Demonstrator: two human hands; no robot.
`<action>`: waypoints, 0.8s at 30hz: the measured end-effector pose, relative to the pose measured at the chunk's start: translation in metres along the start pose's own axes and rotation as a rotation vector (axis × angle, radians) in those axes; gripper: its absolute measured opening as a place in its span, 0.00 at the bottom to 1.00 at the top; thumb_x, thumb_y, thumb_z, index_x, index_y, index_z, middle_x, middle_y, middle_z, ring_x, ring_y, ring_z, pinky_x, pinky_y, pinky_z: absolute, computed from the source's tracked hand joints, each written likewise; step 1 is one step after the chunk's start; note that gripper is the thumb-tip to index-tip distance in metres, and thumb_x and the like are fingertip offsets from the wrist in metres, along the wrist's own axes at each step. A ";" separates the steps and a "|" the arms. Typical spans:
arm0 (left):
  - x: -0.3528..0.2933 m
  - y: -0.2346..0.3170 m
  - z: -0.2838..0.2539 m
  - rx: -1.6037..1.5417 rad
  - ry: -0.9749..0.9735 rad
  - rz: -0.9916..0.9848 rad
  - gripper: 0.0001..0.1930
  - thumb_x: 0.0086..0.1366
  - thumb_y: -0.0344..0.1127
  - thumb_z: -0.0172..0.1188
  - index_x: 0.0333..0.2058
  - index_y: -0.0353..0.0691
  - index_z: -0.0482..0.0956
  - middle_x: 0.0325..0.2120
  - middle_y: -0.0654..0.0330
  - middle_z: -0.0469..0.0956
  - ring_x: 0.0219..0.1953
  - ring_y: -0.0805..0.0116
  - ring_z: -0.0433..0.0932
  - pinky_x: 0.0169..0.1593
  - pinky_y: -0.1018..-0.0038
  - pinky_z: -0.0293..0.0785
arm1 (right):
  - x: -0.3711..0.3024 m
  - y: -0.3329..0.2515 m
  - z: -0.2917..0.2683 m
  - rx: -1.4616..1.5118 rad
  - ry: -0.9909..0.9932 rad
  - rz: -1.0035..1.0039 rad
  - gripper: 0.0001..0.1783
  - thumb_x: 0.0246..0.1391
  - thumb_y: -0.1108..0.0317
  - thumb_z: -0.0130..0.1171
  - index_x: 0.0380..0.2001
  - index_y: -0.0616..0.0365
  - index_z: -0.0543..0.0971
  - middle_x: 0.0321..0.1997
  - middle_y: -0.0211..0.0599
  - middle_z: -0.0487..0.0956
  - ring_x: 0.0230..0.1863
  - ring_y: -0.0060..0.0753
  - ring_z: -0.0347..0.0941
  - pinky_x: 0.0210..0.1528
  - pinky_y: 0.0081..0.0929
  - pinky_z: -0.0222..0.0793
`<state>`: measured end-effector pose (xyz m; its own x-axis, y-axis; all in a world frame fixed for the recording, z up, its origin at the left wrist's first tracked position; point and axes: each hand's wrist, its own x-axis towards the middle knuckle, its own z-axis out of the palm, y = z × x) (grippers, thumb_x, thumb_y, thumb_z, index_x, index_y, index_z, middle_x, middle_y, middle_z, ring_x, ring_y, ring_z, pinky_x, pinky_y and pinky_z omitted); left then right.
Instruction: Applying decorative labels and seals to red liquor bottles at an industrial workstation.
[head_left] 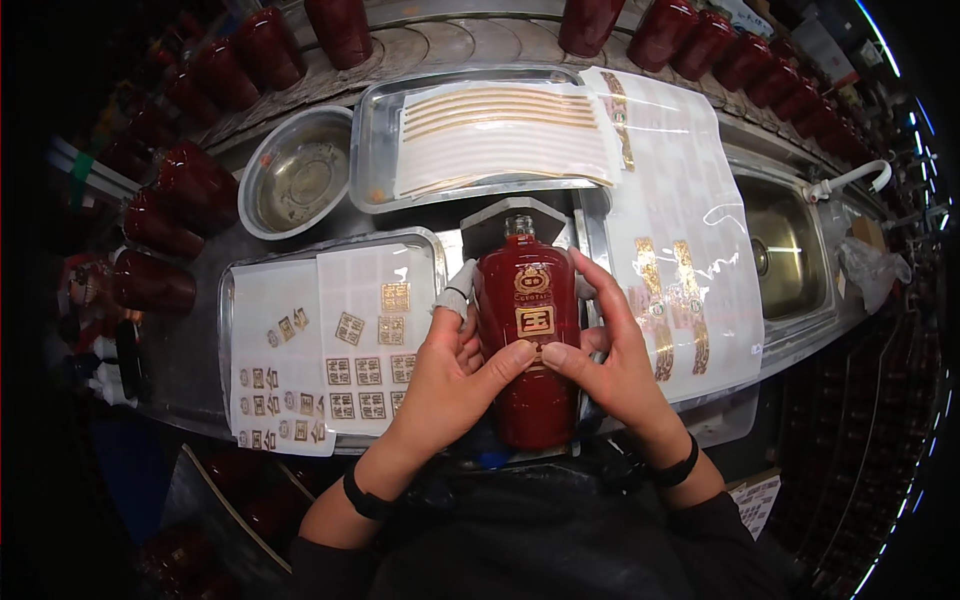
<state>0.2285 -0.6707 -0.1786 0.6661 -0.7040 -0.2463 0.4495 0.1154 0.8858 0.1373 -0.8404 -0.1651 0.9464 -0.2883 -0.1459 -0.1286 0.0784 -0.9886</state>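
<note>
A dark red glass bottle [528, 410] with a clear threaded neck lies before me, neck pointing away. Gold decals [534, 321] run down the middle of its front. My left hand [455, 365] wraps the bottle's left side, a white covering on one fingertip. From the other side my right hand [612, 360] grips it. Both thumbs press side by side on the glass just below the square gold decal, hiding part of a smaller marking there. Behind the neck stands a grey angular holder [485, 222].
At left, a metal tray [438, 262] carries sheets of small gold decals. A metal bowl [262, 205] and another tray [365, 150] with gold strips sit behind. Long decal sheets [700, 180] lie at right, beside a sink [815, 265]. Red bottles [270, 50] line a conveyor [480, 45].
</note>
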 end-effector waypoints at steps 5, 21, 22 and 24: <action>0.002 0.004 0.000 -0.062 0.010 -0.025 0.43 0.64 0.31 0.64 0.68 0.33 0.43 0.62 0.45 0.61 0.63 0.61 0.66 0.64 0.68 0.65 | 0.003 -0.004 0.001 0.135 0.012 0.063 0.43 0.55 0.69 0.63 0.70 0.57 0.53 0.68 0.52 0.58 0.46 0.27 0.77 0.45 0.19 0.77; 0.004 -0.003 0.004 -0.040 0.055 0.028 0.39 0.66 0.32 0.62 0.66 0.29 0.47 0.60 0.46 0.65 0.60 0.63 0.69 0.60 0.69 0.69 | 0.002 0.007 0.005 0.048 0.036 -0.012 0.43 0.55 0.70 0.64 0.69 0.61 0.53 0.68 0.51 0.58 0.57 0.29 0.71 0.44 0.18 0.75; 0.004 -0.002 0.004 -0.038 0.058 0.024 0.38 0.66 0.32 0.62 0.66 0.29 0.47 0.59 0.46 0.65 0.59 0.63 0.69 0.60 0.69 0.69 | 0.002 0.008 0.005 0.027 0.037 -0.016 0.43 0.55 0.70 0.64 0.69 0.61 0.53 0.68 0.52 0.58 0.57 0.30 0.70 0.44 0.19 0.75; 0.005 -0.002 0.003 -0.037 0.050 0.013 0.39 0.66 0.32 0.62 0.66 0.29 0.47 0.59 0.46 0.65 0.59 0.63 0.69 0.60 0.69 0.69 | 0.002 0.008 0.005 0.004 0.038 -0.021 0.43 0.55 0.70 0.64 0.69 0.61 0.53 0.68 0.52 0.59 0.58 0.30 0.70 0.44 0.19 0.75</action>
<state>0.2288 -0.6765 -0.1807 0.7007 -0.6662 -0.2553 0.4617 0.1506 0.8741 0.1396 -0.8359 -0.1734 0.9368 -0.3263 -0.1265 -0.1074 0.0761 -0.9913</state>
